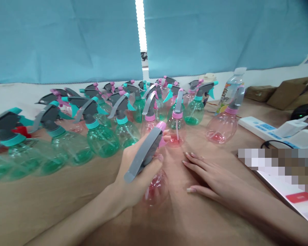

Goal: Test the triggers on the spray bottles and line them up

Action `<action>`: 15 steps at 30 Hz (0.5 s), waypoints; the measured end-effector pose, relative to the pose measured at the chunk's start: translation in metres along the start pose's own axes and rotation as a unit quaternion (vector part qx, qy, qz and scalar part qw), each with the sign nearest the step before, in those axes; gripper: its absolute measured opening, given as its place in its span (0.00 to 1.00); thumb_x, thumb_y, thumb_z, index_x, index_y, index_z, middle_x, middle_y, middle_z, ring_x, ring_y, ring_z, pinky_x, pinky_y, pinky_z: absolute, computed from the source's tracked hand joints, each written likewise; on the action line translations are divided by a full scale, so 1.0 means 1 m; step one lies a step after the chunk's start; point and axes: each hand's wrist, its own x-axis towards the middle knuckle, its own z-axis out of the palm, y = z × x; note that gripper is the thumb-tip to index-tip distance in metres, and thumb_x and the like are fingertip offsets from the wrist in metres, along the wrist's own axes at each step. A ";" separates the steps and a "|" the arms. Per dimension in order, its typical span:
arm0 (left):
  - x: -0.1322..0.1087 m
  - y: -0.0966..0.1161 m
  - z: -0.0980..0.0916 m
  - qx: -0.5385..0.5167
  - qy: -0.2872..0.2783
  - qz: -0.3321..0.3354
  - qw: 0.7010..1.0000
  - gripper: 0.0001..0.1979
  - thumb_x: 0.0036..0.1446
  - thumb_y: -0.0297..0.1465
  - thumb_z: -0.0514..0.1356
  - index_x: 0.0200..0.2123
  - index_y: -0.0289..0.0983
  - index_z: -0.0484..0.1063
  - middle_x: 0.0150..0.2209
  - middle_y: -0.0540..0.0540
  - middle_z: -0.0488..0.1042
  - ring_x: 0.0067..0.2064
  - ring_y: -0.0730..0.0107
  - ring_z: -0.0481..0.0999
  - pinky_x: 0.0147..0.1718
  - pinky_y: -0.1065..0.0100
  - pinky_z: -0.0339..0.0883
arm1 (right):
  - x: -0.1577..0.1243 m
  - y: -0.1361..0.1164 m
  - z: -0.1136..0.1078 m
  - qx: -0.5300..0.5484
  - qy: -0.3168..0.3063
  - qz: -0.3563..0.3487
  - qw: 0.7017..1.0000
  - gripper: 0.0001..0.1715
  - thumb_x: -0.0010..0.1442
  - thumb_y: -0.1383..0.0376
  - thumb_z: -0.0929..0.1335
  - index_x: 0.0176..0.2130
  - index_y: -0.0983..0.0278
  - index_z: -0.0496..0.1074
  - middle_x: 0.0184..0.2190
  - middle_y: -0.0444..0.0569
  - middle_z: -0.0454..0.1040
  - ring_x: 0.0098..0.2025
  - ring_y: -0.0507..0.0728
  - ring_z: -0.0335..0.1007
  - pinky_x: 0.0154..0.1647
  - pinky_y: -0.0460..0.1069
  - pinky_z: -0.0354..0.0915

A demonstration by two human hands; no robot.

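Note:
My left hand [135, 174] is wrapped round the neck of a pink spray bottle [156, 188] with a grey trigger head [143, 153], holding it just above the brown table [66, 194]. My right hand [207, 172] lies flat on the table to the right of that bottle, fingers stretched out, holding nothing. Behind both hands stand several spray bottles: green ones with teal collars [102, 138] to the left and pink ones [176, 128] in the middle. One pink bottle [222, 126] stands apart at the right.
A white power strip [256, 126] and white plugs lie at the right, with a white card [292, 191] nearer me. Cardboard boxes [284, 90] sit at the far right. A clear drink bottle [229, 89] stands behind the pink one. Blue curtains hang behind.

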 end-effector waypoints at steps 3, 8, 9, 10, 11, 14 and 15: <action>0.002 0.002 -0.003 0.005 -0.020 0.013 1.000 0.03 0.50 0.29 0.56 0.26 0.40 0.67 0.22 0.53 0.69 0.23 0.70 0.67 0.20 0.69 0.60 | 0.000 0.000 0.000 0.005 0.002 0.001 1.000 0.41 0.64 0.43 0.62 0.66 0.64 0.59 0.67 0.57 0.58 0.69 0.68 0.47 0.66 0.66 0.53; 0.005 0.006 -0.007 -0.001 -0.074 0.036 0.997 0.03 0.49 0.27 0.54 0.27 0.40 0.66 0.22 0.54 0.65 0.23 0.71 0.65 0.23 0.68 0.60 | 0.001 -0.002 -0.004 0.000 -0.017 0.009 1.000 0.43 0.64 0.42 0.61 0.65 0.67 0.60 0.67 0.59 0.55 0.69 0.68 0.46 0.67 0.65 0.51; 0.006 0.006 -0.007 -0.006 -0.077 0.038 0.996 0.04 0.50 0.26 0.54 0.29 0.40 0.66 0.24 0.53 0.67 0.25 0.71 0.67 0.25 0.68 0.62 | 0.001 -0.003 -0.004 -0.002 -0.021 0.010 1.000 0.44 0.64 0.42 0.61 0.65 0.68 0.60 0.67 0.59 0.54 0.69 0.68 0.46 0.67 0.65 0.51; 0.006 0.006 -0.008 -0.012 -0.077 0.040 0.996 0.05 0.50 0.26 0.54 0.30 0.40 0.67 0.27 0.52 0.70 0.27 0.70 0.69 0.29 0.67 0.65 | 0.001 -0.003 -0.005 -0.004 -0.025 0.011 1.000 0.44 0.64 0.41 0.60 0.65 0.69 0.59 0.68 0.60 0.54 0.69 0.68 0.46 0.67 0.65 0.50; 0.006 0.006 -0.007 -0.020 -0.080 0.041 0.996 0.06 0.50 0.26 0.54 0.31 0.40 0.68 0.30 0.51 0.72 0.30 0.68 0.71 0.31 0.66 0.66 | 0.001 -0.004 -0.005 -0.005 -0.029 0.011 0.999 0.44 0.65 0.41 0.60 0.66 0.70 0.59 0.68 0.60 0.53 0.69 0.68 0.46 0.67 0.65 0.50; 0.004 0.005 -0.008 -0.047 -0.084 0.036 0.995 0.06 0.50 0.26 0.55 0.32 0.40 0.69 0.32 0.49 0.73 0.32 0.66 0.74 0.33 0.64 0.69 | 0.001 -0.004 -0.005 -0.003 -0.027 0.009 1.000 0.45 0.65 0.41 0.59 0.66 0.71 0.59 0.68 0.61 0.53 0.69 0.68 0.45 0.66 0.66 0.50; 0.003 0.005 -0.008 -0.053 -0.083 0.036 0.994 0.05 0.49 0.27 0.55 0.31 0.40 0.69 0.31 0.49 0.74 0.32 0.65 0.75 0.33 0.64 0.69 | 0.001 -0.003 -0.005 0.000 -0.023 0.007 1.000 0.45 0.65 0.41 0.60 0.66 0.70 0.59 0.68 0.61 0.53 0.69 0.69 0.45 0.66 0.67 0.51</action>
